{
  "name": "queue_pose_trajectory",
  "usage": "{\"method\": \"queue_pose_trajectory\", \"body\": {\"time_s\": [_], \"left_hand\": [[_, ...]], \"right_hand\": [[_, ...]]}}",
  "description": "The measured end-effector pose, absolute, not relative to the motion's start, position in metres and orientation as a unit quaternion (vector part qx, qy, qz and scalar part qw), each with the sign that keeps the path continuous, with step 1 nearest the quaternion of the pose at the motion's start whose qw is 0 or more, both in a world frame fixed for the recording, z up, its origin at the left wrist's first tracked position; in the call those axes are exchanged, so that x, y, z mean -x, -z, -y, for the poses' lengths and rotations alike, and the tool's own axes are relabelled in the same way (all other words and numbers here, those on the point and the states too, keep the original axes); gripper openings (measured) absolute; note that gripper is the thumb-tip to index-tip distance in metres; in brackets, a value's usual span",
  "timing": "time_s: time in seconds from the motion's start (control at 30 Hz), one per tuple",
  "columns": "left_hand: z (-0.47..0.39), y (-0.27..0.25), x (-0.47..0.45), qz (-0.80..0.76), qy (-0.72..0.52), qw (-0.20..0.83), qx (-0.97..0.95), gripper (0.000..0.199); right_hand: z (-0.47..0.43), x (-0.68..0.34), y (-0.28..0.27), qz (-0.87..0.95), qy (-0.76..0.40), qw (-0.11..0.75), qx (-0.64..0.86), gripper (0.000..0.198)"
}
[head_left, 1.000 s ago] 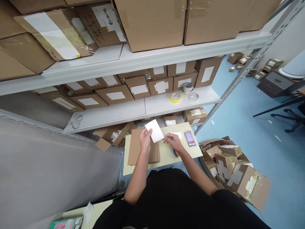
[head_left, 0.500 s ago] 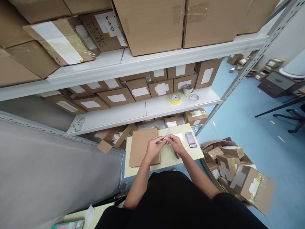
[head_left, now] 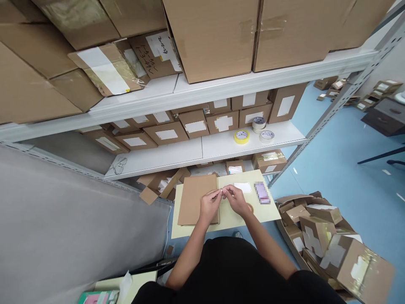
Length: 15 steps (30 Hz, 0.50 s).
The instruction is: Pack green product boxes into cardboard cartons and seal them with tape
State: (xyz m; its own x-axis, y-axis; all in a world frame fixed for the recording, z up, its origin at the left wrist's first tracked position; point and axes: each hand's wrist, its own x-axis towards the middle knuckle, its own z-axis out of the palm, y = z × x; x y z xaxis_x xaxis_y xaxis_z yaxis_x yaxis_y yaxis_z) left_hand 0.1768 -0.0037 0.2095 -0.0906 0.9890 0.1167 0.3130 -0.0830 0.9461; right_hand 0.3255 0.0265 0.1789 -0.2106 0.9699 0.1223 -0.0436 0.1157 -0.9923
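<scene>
My left hand (head_left: 210, 205) and my right hand (head_left: 234, 198) meet over a small pale yellow table (head_left: 202, 228), fingertips pinched together on a thin white paper label (head_left: 221, 193) seen edge-on. Under my left hand lies a stack of flat brown cardboard sheets (head_left: 194, 198). A second white label (head_left: 243, 187) lies flat on the table just beyond my right hand. Next to that label rests a blurred purple object (head_left: 262, 192). An orange item (head_left: 250, 207) peeks out beside my right wrist.
A white metal shelf unit (head_left: 202, 147) holds labelled cardboard boxes and three tape rolls (head_left: 241, 136). Large cartons fill the upper shelf. A heap of small boxes (head_left: 319, 228) lies on the blue floor at right. A grey wall is at left.
A second ago my left hand held the white label up flat, facing me. Both hands have since come together over the table, and the label now shows only as a thin edge.
</scene>
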Motion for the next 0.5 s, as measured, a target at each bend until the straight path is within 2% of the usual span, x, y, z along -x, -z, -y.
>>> {"method": "queue_pose_trajectory", "body": {"time_s": [0.5], "left_hand": [[0.0092,-0.2054,-0.1686,-0.581,-0.476,0.321,-0.577,0.023]], "right_hand": [[-0.0271,-0.3172,-0.1813,0.553,-0.569,0.475,0.38,0.025]]}}
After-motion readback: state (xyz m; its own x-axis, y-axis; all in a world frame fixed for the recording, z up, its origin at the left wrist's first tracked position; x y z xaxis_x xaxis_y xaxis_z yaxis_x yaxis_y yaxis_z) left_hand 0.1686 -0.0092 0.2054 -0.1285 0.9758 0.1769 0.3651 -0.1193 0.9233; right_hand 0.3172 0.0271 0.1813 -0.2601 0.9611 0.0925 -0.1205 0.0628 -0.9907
